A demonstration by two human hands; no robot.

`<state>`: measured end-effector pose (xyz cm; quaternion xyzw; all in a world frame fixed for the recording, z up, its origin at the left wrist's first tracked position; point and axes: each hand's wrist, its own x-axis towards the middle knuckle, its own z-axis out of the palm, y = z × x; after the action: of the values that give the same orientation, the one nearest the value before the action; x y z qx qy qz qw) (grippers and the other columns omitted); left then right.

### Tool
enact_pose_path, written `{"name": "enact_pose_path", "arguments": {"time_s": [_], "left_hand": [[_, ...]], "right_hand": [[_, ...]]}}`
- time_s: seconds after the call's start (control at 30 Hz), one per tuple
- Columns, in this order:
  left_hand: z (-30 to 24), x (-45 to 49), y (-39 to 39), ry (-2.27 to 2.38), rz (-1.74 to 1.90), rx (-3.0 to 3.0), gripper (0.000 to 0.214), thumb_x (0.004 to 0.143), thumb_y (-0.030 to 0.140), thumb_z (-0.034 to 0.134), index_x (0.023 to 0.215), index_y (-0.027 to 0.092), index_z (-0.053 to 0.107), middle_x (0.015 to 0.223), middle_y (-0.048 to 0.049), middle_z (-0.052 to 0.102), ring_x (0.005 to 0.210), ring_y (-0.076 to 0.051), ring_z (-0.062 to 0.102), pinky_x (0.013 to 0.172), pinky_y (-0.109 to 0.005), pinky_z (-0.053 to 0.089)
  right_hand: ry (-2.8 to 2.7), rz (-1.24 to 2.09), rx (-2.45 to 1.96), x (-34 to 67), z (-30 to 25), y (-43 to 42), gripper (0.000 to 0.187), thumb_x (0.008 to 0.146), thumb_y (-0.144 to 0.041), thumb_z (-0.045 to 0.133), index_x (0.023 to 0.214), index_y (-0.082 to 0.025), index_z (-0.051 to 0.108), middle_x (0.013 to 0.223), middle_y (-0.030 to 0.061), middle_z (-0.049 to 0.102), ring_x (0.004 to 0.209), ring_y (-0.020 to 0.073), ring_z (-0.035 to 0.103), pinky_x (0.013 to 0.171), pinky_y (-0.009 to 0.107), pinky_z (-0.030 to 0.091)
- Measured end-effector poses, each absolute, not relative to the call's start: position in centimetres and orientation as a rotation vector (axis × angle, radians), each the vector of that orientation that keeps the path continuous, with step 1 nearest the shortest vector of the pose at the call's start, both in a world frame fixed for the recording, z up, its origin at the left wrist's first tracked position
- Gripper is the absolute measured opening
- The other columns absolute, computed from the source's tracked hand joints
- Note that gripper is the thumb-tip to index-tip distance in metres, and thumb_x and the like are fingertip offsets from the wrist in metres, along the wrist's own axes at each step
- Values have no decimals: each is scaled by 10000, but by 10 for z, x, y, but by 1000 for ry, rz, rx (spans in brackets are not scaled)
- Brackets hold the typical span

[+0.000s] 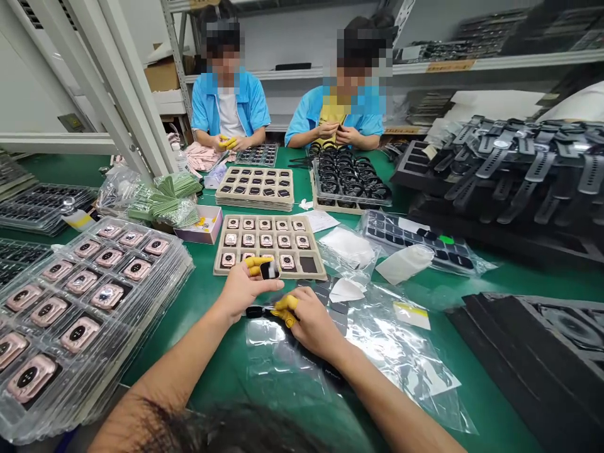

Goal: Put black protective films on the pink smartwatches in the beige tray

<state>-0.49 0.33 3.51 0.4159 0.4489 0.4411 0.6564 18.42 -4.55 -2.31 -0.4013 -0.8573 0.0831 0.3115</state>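
Observation:
My left hand [245,284], with yellow finger cots, pinches a small watch body [270,270] just above the near edge of a beige tray [221,251] of pink watch bodies. My right hand [306,319], also in yellow cots, is closed on a thin black strap piece [257,311] lying on the green table [207,314]. The two hands are close together, over clear plastic bags [401,352].
Stacked clear trays of pink watches [70,302] fill the left. Black trays of straps [519,163] and a black foam tray [542,352] lie at right. More beige trays [255,185] and green packets [170,198] sit farther back. Two people in blue shirts [229,107] work across the table.

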Motion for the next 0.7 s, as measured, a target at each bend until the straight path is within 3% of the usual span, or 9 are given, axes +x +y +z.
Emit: {"name": "enact_pose_path", "arguments": {"time_s": [0.13, 0.27, 0.33, 0.47, 0.5, 0.57, 0.7], "left_hand": [[34, -12, 9, 1022, 923, 927, 613, 519, 193, 988, 1060, 140, 703, 923, -38, 764, 803, -147, 707, 795, -289, 567], [20, -6, 12, 973, 940, 899, 622, 512, 182, 983, 1065, 133, 704, 939, -50, 768, 841, -152, 713, 845, -295, 557], [10, 0, 11, 993, 952, 906, 634, 502, 169, 980, 1070, 130, 701, 945, -63, 773, 855, -164, 720, 859, -310, 562], [-6, 7, 5, 1044, 964, 1080, 605, 555, 181, 948, 1105, 137, 699, 961, -77, 782, 876, -184, 736, 860, -319, 577], [-8, 7, 3, 1052, 936, 1160, 592, 576, 187, 933, 1120, 140, 705, 964, -78, 785, 870, -187, 739, 851, -317, 580], [-10, 8, -1, 1061, 851, 1348, 562, 609, 187, 899, 1142, 149, 726, 942, -67, 788, 834, -187, 735, 816, -306, 583], [-5, 9, -4, 1082, 735, 1595, 529, 634, 176, 844, 1157, 173, 761, 838, -19, 776, 737, -162, 705, 736, -266, 565]], "right_hand": [[-2291, 37, -978, 181, -19, -46, 275, 912, -37, 548, 993, -230, 726, 1175, 65, 730, 1045, 238, 596, 888, 408, 465], [-2275, -33, -1072, 179, -17, -47, 235, 930, -95, 583, 911, -245, 762, 1074, 93, 685, 923, 229, 566, 772, 371, 448], [-2261, 191, -1023, 185, -12, -47, 244, 943, -112, 572, 900, -250, 769, 983, 80, 665, 870, 209, 564, 751, 358, 444], [-1955, 1105, -893, 212, 7, -45, 93, 918, -288, 697, 851, -238, 739, 878, 27, 671, 791, 166, 607, 737, 323, 493], [-1789, 1274, -931, 217, 11, -44, 137, 882, -353, 748, 827, -230, 725, 852, 19, 675, 762, 158, 612, 718, 313, 500], [-1447, 1426, -1066, 223, 16, -41, 270, 789, -465, 824, 839, -222, 717, 814, 9, 683, 729, 152, 616, 695, 303, 506], [-1065, 1412, -1292, 217, 12, -35, 485, 609, -546, 916, 901, -210, 720, 787, 7, 696, 745, 164, 637, 705, 308, 522]]}}
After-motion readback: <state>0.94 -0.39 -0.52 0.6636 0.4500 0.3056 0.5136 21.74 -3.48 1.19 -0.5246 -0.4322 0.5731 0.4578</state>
